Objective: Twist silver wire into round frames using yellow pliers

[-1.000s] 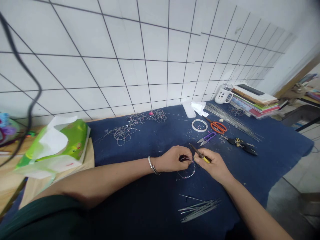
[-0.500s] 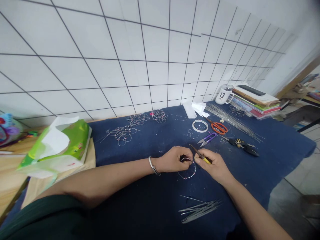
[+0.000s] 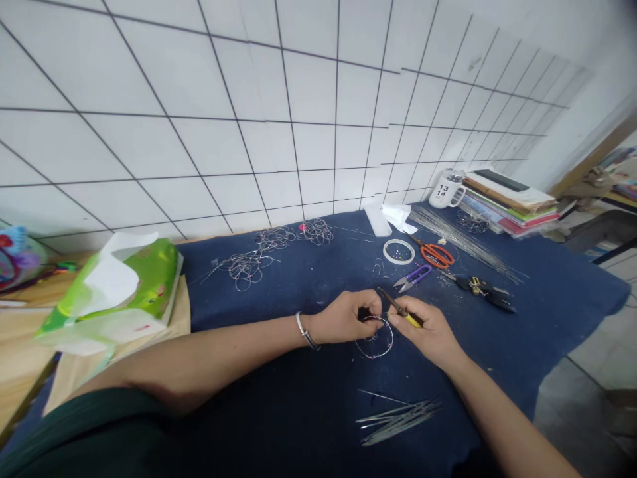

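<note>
Between thumb and fingers my left hand [image 3: 350, 317] pinches a beaded wire ring [image 3: 377, 356], which hangs below the fingertips over the dark blue cloth [image 3: 308, 392]. Small pink beads show along the ring. My right hand [image 3: 426, 332] is closed around a pair of pliers [image 3: 409, 315] with a yellow handle and dark jaws pointing up and left. Both hands' fingertips almost meet at the top of the ring. Whether the jaws touch the wire I cannot tell.
Straight wires [image 3: 398, 421] lie in front. Beyond the hands are purple thread snips [image 3: 413, 277], orange scissors [image 3: 435, 254], black-handled pliers [image 3: 485, 292] and a white ring-shaped dish [image 3: 399, 251]. Tangled wire loops [image 3: 245, 269] lie at the back left, near a tissue pack [image 3: 154, 275].
The beaded ring has turned slightly between the fingers and shows rounder, a little further right. Both hands keep almost the same place and hold.
</note>
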A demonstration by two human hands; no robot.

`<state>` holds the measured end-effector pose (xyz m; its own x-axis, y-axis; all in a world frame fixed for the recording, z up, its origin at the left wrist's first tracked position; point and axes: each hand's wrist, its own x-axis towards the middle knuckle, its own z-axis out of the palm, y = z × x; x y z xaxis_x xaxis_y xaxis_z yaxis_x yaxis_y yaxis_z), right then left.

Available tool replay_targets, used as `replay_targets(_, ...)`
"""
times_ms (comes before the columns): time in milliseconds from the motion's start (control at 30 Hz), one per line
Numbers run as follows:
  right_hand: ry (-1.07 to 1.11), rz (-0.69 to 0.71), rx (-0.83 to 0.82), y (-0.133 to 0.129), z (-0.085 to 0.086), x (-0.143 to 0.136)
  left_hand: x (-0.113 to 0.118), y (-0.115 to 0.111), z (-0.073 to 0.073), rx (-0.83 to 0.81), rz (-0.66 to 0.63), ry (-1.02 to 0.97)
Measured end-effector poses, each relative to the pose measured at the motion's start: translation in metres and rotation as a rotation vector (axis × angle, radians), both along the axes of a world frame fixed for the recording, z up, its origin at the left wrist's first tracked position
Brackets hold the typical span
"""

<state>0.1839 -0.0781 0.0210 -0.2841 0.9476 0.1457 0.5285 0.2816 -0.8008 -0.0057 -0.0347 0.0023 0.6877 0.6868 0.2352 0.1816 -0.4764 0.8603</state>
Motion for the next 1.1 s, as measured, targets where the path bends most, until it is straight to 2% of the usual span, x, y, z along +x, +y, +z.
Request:
replay_targets(300, 0.013, -0.004, 0.004, 0.0011, -0.0014, 0.0012, 0.0004, 0.0000, 0.0001, -0.051, -0.013, -0.020)
replay_targets(1100, -0.006, 0.000, 0.021, 0.0014, -0.0022, -0.0006, 0.0008, 0.0009, -0.0042, 0.001, -0.018, 0.023)
